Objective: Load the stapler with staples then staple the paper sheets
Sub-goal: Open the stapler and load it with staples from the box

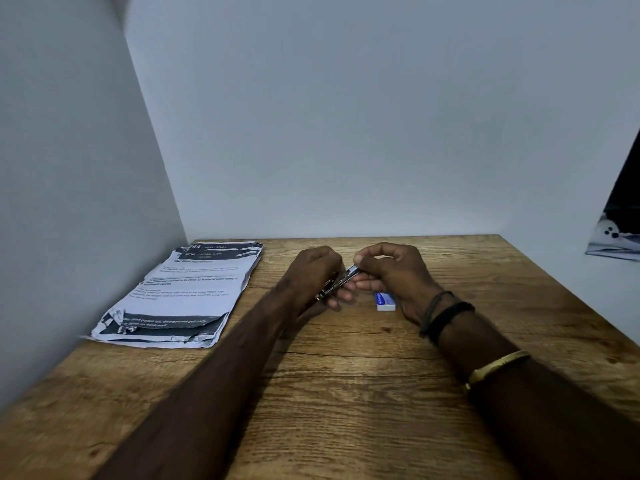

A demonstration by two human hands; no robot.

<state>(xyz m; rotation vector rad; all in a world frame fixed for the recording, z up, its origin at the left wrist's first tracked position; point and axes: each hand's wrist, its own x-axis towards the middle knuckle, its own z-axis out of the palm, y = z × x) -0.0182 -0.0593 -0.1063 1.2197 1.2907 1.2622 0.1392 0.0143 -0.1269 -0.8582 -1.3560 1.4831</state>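
A small metal stapler (341,280) is held above the wooden table (363,393) near its middle. My left hand (317,275) grips the stapler's rear part, fingers curled round it. My right hand (391,271) pinches its front end between thumb and fingers. A small blue and white staple box (385,301) lies on the table just under my right hand. A stack of printed paper sheets (180,296) with curled, torn edges lies flat at the table's left, against the wall. Whether staples are in the stapler is hidden.
Grey walls close the table at the back and left. A dark printed item (620,216) hangs at the right edge of view. Bracelets sit on my right wrist (450,317).
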